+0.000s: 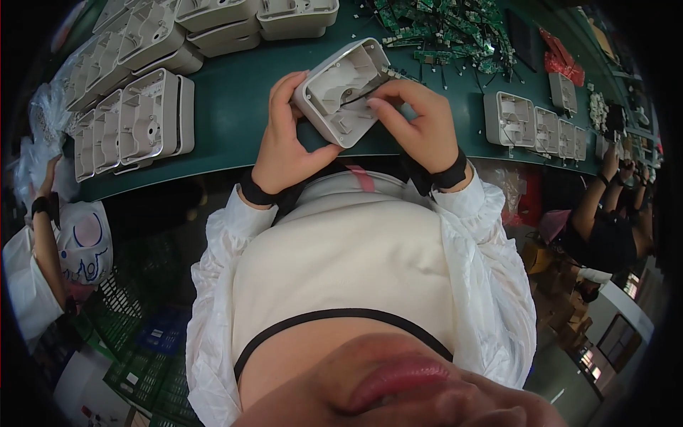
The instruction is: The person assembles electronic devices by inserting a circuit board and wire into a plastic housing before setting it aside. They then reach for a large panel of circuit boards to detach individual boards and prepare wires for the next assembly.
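My left hand (286, 139) grips a light grey plastic housing (334, 71) by its left side, the thumb along its lower edge. The housing is tilted above the near edge of the table, its open side with moulded compartments facing up. My right hand (421, 117) is closed at the housing's right side, thumb and forefinger pinching a thin black wire (353, 100) that runs into it. Just above the right fingers, a small circuit board (395, 72) shows at the housing's rim; part of it is hidden.
Stacked grey housings (153, 114) stand on the left of the green table (235, 107). A heap of green circuit boards (455, 35) lies at the back. More housings (509, 119) with wires line the right side, near a red plastic bag (562, 57). Other people work at both sides.
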A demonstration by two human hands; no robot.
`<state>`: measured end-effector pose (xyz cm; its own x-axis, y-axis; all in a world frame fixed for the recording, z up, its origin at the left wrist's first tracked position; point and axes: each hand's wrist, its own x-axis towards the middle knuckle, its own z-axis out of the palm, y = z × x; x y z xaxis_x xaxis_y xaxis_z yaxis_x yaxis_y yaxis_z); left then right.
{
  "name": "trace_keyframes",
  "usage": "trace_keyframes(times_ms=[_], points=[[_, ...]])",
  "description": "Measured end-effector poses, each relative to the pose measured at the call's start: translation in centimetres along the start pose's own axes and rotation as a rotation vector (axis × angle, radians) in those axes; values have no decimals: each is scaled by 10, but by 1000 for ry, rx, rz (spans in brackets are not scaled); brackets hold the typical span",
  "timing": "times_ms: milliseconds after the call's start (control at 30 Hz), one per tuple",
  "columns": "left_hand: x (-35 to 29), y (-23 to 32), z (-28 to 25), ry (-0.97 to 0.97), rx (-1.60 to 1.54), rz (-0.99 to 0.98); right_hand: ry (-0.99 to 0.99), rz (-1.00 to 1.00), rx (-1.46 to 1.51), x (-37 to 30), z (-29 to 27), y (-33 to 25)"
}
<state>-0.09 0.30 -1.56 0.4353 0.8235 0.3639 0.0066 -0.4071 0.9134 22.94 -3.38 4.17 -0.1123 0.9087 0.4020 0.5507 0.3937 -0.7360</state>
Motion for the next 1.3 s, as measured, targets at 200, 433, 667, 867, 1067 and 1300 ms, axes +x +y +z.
trace_keyframes(times_ms=[200, 433, 667, 867, 1067, 1300], points=[[-1, -1, 0, -2, -40, -1, 100, 529, 586, 1, -5, -10], [0, 0, -2, 17, -6, -21, 120, 371, -38, 6, -29, 5], [0, 0, -3, 36, -33, -68, 10, 370, -74, -5, -19, 15], [-1, 5, -3, 36, -32, -135, 91, 366, 144, -12, -25, 19], [-2, 0, -7, 33, 60, -14, -13, 13, -1, 3, -28, -15], [-4, -3, -5, 35, -79, -6, -30, -89, -77, -2, -11, -26]])
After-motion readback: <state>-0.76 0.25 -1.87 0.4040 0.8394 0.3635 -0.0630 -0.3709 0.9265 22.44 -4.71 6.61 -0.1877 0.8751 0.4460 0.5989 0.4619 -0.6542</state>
